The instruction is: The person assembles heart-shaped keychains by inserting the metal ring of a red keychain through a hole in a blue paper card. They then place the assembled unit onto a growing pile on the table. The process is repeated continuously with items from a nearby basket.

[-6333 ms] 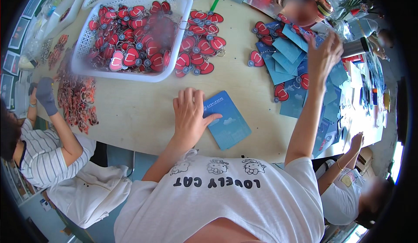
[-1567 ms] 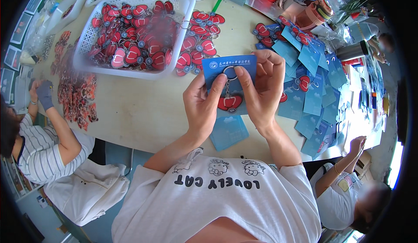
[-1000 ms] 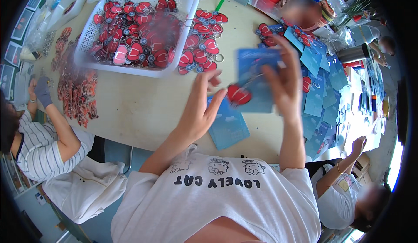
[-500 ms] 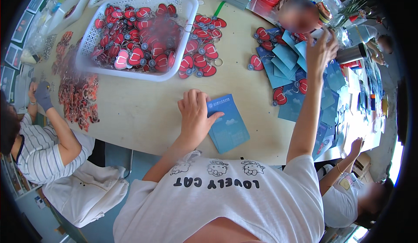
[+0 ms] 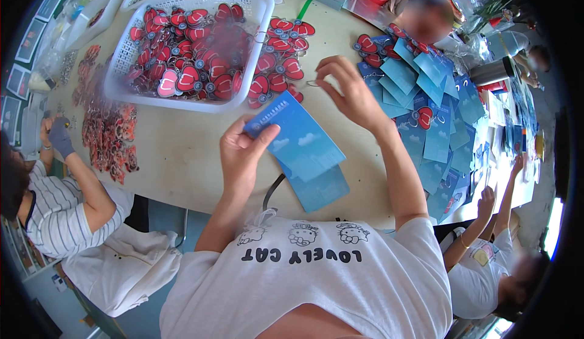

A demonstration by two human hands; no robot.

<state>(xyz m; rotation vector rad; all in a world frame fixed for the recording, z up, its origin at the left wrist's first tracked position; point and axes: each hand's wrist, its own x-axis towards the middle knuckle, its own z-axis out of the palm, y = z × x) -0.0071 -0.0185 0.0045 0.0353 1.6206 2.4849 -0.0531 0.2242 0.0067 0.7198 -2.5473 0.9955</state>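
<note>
My left hand [image 5: 242,150] grips a blue card [image 5: 307,138] with pale clouds, its thumb on the front face. The card is tilted above another blue card [image 5: 319,190] lying near the table's front edge. My right hand [image 5: 353,93] is to the right of the loose red keychains, fingers curled, thumb and fingertips at the metal ring of a red keychain [image 5: 295,93]. The held card partly covers that keychain. More red keychains [image 5: 278,44] with white outlines and small blue tags lie beside the basket.
A white plastic basket [image 5: 263,35] full of red keychains stands at the left. Blue cards [image 5: 438,135], some with keychains, pile up at the right. Orange-red charms [image 5: 109,132] lie far left. Co-workers sit at both sides. A steel tumbler [image 5: 491,72] is at the right.
My left hand has lifted a card off the one beneath it and moved left. My right hand has come from the card pile on the right to the loose keychains.
</note>
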